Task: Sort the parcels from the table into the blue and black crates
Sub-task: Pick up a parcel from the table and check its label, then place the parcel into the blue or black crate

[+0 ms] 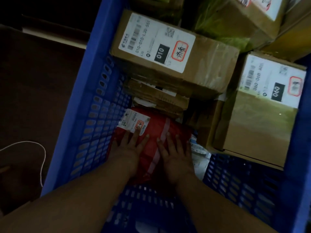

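the blue crate (94, 115) is nearly filled, with boxes at twelve and two o'clock. the red parcel (151, 132) is pressed flat at six o'clock under the left hand (129, 148) and right hand (175, 153), each grip open. it should be seated level, label up.

A dimly lit room seen from above. On the left lies a dark brownish floor (33, 98), mostly in shadow. A thin white cord (44, 158) curves in a loop across it at the near left. Farther away on the left, a pale narrow strip (55, 38) runs at a slant, with near-black darkness beyond it. The light is weak and uneven.
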Demonstrator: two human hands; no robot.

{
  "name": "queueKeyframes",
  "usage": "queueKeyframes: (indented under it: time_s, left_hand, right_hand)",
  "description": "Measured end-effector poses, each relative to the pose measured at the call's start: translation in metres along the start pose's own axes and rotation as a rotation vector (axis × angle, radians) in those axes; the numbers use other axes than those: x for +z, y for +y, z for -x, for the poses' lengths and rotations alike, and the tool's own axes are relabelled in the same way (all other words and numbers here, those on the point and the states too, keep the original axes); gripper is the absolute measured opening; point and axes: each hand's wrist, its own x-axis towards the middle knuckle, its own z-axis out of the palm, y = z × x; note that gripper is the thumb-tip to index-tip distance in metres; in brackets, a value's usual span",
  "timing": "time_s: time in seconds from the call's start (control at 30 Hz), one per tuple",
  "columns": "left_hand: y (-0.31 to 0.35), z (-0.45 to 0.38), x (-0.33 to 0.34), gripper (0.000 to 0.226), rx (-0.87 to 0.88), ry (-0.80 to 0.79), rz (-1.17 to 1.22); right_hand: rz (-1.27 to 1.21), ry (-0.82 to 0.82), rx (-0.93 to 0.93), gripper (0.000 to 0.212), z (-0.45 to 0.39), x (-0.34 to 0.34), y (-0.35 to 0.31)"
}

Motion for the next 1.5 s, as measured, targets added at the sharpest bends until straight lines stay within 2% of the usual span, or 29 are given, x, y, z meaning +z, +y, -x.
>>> queueKeyframes:
  time_s: [0.13, 0.23, 0.43, 0.63, 0.77, 0.9, 1.17, 1.33, 1.5]
  left_hand:
    - [0.000, 0.034, -0.009, 0.123, -0.009, 0.049, 0.014]
    - [0.009, 0.069, -0.016, 0.110, -0.003, 0.167, 0.073]
    - [0.049, 0.150, -0.024, 0.080, -0.064, 0.404, 0.214]
    - [0.095, 0.226, -0.023, 0.077, -0.179, 0.490, 0.435]
    - [0.119, 0.267, -0.033, 0.074, -0.150, 0.535, 0.495]
    - [0.136, 0.298, -0.042, 0.071, -0.088, 0.636, 0.422]
    - [0.210, 0.343, -0.028, 0.067, 0.115, 0.756, 0.286]
    - [0.291, 0.367, -0.038, 0.062, 0.220, 0.861, 0.166]
    - [0.396, 0.379, -0.050, 0.064, 0.262, 0.844, -0.010]
  right_hand:
    - [-0.030, -0.050, -0.060, 0.105, 0.027, -0.027, 0.009]
    - [-0.090, -0.066, -0.080, 0.102, 0.050, -0.052, 0.009]
    - [-0.117, -0.018, -0.128, 0.068, 0.110, -0.101, 0.009]
    - [-0.051, 0.029, -0.140, 0.058, 0.186, -0.150, 0.025]
    - [-0.018, 0.131, -0.098, 0.052, 0.237, -0.175, 0.041]
    - [0.040, 0.272, -0.058, 0.046, 0.294, -0.187, 0.057]
    - [-0.006, 0.485, 0.047, 0.042, 0.395, -0.155, 0.105]
    - [-0.034, 0.587, 0.180, 0.041, 0.454, -0.140, 0.166]
    - [-0.099, 0.628, 0.284, 0.048, 0.513, -0.114, 0.249]
